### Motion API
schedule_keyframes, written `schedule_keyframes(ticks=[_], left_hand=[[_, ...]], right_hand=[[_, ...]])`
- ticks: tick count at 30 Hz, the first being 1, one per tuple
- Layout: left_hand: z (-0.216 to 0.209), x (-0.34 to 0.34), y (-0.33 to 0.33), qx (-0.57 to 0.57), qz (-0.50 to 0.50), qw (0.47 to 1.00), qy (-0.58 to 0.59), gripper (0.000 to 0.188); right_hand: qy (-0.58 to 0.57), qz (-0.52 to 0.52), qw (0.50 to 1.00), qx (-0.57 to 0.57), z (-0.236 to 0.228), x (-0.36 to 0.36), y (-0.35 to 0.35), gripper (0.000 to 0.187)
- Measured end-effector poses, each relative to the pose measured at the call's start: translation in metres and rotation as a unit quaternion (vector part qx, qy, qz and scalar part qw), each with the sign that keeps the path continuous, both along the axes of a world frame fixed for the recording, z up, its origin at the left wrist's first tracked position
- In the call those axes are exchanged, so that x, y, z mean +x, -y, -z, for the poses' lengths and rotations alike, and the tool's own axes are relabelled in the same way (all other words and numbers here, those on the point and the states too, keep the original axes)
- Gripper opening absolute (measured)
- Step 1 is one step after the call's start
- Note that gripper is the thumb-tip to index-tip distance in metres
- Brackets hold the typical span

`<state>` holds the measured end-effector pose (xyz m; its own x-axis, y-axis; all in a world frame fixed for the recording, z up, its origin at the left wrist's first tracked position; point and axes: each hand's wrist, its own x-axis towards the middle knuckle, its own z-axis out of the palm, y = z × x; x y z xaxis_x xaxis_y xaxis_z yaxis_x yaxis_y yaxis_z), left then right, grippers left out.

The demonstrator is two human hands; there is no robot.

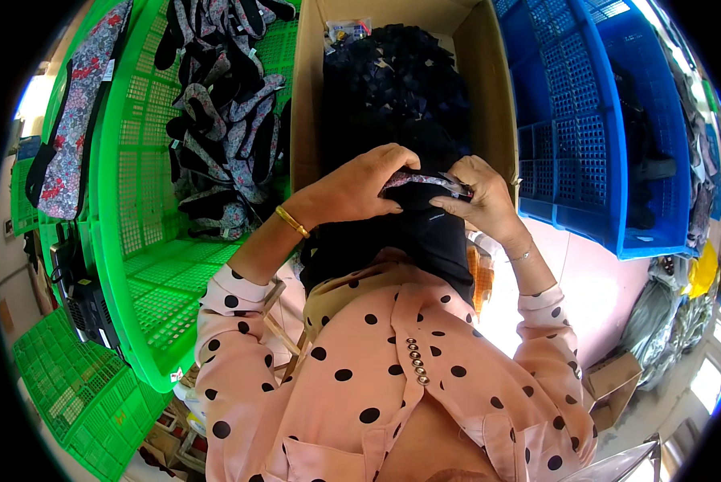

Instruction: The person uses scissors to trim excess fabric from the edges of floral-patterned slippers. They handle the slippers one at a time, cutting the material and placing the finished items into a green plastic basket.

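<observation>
In front of my lap, both hands hold a narrow floral fabric piece with black backing [413, 179]. My left hand [360, 185] is closed on its left end, thumb below and fingers curled over the top. My right hand [482, 197] pinches the other end between thumb and fingers. A thin greyish pointed edge shows by the right fingers; I cannot tell what it is. Just beyond the hands stands a cardboard box [489, 80] with a heap of dark fabric scraps [401, 76] inside.
On the left, a green plastic crate [148, 249] holds many floral and black fabric pieces [232, 120]. Another floral piece [83, 120] hangs over its outer rim, above a black device [87, 301]. Blue crates [569, 104] stand at the right, with dark items inside one.
</observation>
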<state>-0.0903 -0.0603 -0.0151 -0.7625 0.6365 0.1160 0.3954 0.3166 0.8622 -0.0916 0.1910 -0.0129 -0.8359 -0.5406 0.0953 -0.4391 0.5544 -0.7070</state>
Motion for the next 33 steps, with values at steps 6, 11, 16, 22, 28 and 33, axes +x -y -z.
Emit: schedule_keyframes(ticks=[6, 11, 16, 22, 28, 33], left_hand=[[0.029, -0.004, -0.021, 0.004, -0.167, 0.969, -0.183, 0.041], [0.047, -0.011, -0.032, 0.006, -0.27, 0.932, -0.243, 0.03], [0.024, -0.018, -0.014, 0.125, -0.222, 0.966, -0.039, 0.029], [0.175, -0.019, 0.163, -0.003, -0.64, 0.768, -0.011, 0.022], [0.256, -0.041, 0.259, -0.339, -0.641, 0.678, 0.116, 0.059], [0.279, -0.058, 0.28, -0.443, -0.569, 0.649, 0.243, 0.069]], right_hand=[[-0.104, 0.081, 0.99, 0.057, 0.009, -0.017, 0.021, 0.028], [-0.198, 0.116, 0.964, 0.132, 0.018, -0.023, 0.034, 0.028], [-0.012, 0.115, 0.986, 0.123, 0.005, -0.026, 0.026, 0.025], [0.117, 0.481, 0.859, -0.127, -0.042, -0.053, -0.105, 0.037], [0.056, 0.333, 0.742, -0.58, -0.085, -0.077, -0.181, 0.065], [0.195, 0.36, 0.771, -0.488, -0.021, -0.086, -0.079, 0.033]])
